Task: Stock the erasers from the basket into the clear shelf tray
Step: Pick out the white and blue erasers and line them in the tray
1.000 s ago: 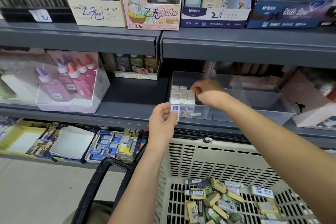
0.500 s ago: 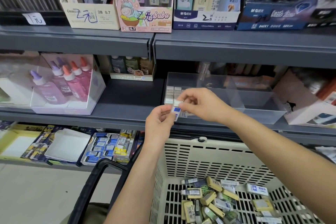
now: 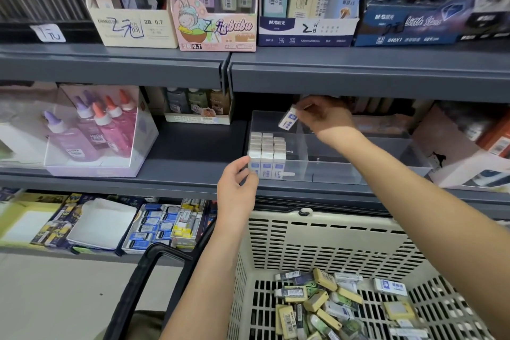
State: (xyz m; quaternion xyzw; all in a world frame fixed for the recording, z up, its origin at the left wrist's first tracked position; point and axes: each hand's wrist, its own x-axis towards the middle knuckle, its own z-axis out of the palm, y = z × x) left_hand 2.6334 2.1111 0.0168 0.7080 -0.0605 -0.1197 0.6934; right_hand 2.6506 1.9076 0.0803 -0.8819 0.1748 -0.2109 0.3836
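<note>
In the head view, one eraser [image 3: 288, 119] is pinched in the right hand [image 3: 324, 119] above the clear tray [image 3: 345, 171], behind the upright rows [image 3: 267, 154]. The left hand [image 3: 237, 188] is loosely curled, apparently empty, at the tray's front. Placing is judged underway; an upright slot beside the rows is called for.

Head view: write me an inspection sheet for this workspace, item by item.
Surface: grey shelf under the clear tray.
Job's things: erasers stand in rows at the tray's left end; one eraser tilted above the tray; more loose in the basket.
Clutter: glue bottles left of the tray.
Hands: right hand pinches that eraser; left hand loosely curled by the tray's front corner, empty.
Cables: nothing seen.
Surroundings: stationery boxes on the shelf above.
</note>
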